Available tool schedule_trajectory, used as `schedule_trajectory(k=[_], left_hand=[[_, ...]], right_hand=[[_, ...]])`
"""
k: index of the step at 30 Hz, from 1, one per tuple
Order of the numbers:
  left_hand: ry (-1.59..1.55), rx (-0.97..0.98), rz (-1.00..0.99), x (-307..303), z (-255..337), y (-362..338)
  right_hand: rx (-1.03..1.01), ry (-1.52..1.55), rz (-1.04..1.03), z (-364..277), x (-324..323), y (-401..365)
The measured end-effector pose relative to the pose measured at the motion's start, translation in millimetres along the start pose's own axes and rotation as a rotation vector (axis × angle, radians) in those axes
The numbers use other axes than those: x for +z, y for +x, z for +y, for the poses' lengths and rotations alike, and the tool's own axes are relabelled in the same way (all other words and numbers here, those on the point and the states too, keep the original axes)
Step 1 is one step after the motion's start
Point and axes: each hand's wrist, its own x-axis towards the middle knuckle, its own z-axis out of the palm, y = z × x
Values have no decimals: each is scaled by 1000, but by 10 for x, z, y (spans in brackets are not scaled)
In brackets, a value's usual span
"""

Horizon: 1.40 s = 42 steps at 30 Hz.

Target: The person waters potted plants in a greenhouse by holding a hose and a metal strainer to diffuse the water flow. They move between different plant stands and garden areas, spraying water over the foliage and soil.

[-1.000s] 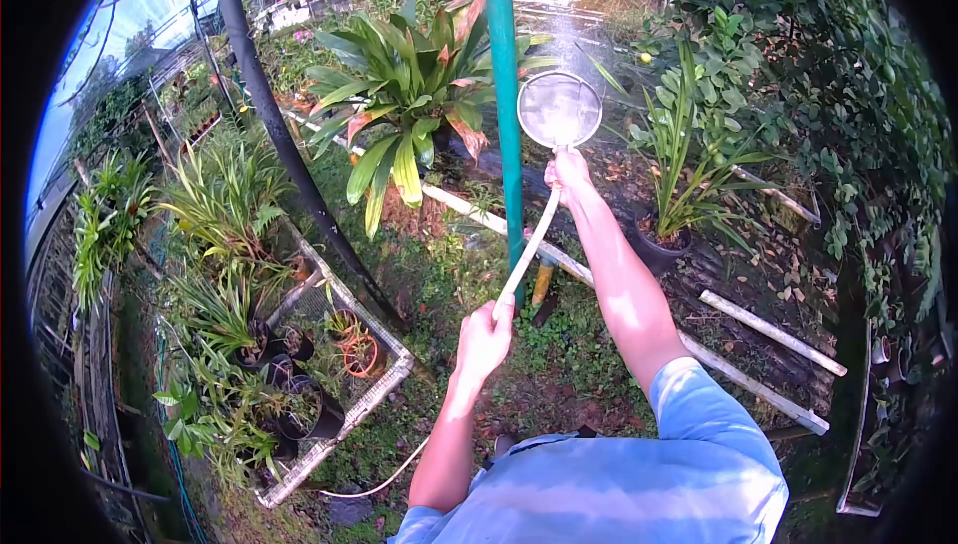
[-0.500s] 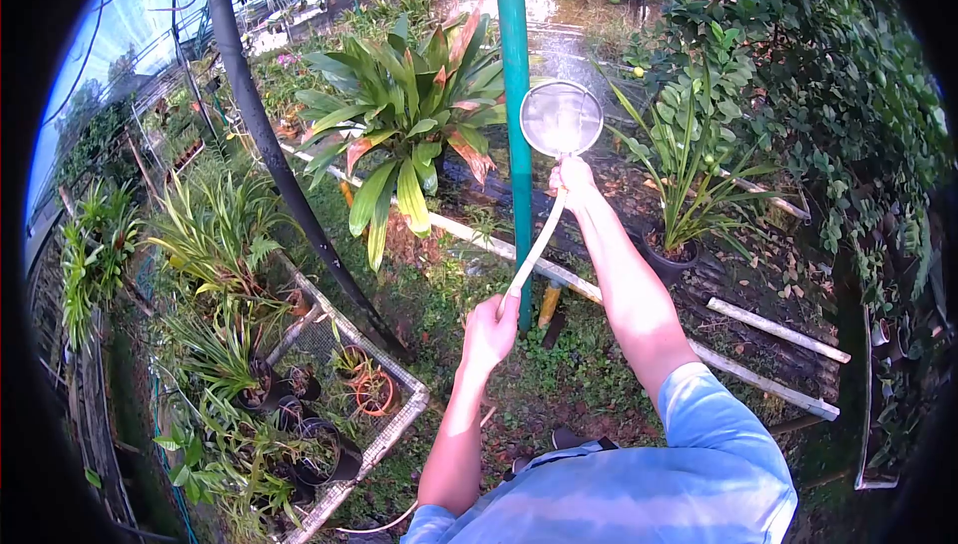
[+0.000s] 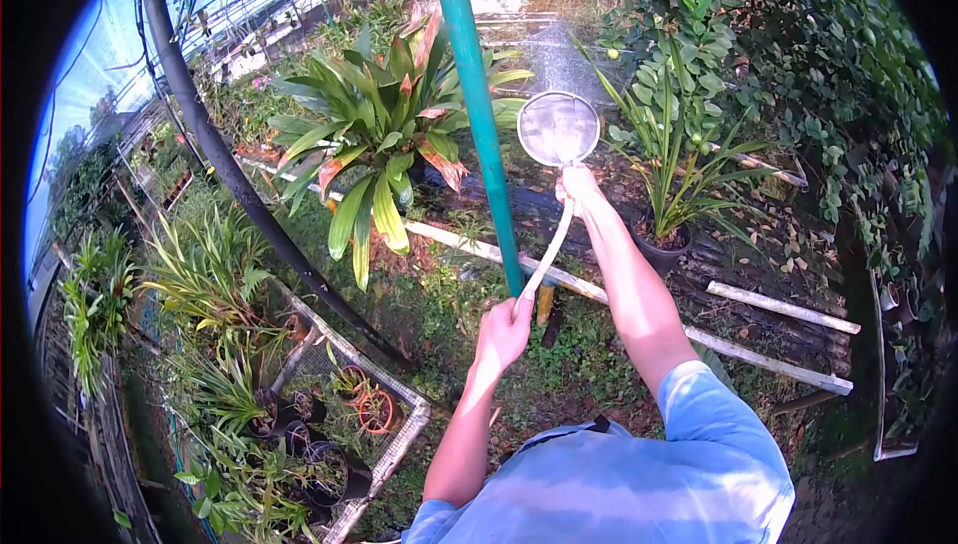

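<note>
The left hand (image 3: 504,329) and right hand (image 3: 579,188) stay clenched, fingers closed round the hose (image 3: 549,248), while its spray head (image 3: 559,129) has eased from the green pole (image 3: 479,115) toward the potted plant (image 3: 684,170).

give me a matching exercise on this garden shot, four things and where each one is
1 left hand
2 right hand
3 green pole
4 orange pot

A in the wire frame, lower left
B on the hose just below the spray head
C on the hose lower down
D between the broad-leaved plant and the spray head

Pairs: 1-C, 2-B, 3-D, 4-A
</note>
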Motion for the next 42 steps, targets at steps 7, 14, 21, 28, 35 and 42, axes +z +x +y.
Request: schedule_trajectory(k=[7, 14, 21, 28, 35, 42], left_hand=[[13, -36, -148, 416, -199, -11], [51, -35, -150, 460, -77, 10], [84, -26, -162, 523, -42, 94], [62, -34, -128, 512, 165, 140], [63, -49, -120, 444, 135, 2], [44, -30, -79, 212, 150, -297]], right_hand=[[114, -135, -8, 304, -558, -7], [58, -146, 48, 258, -644, -10], [-25, -165, 62, 159, -672, -49], [-58, -135, -33, -162, -565, 38], [-40, -53, -74, -102, -544, -81], [-66, 14, -61, -74, -434, -344]])
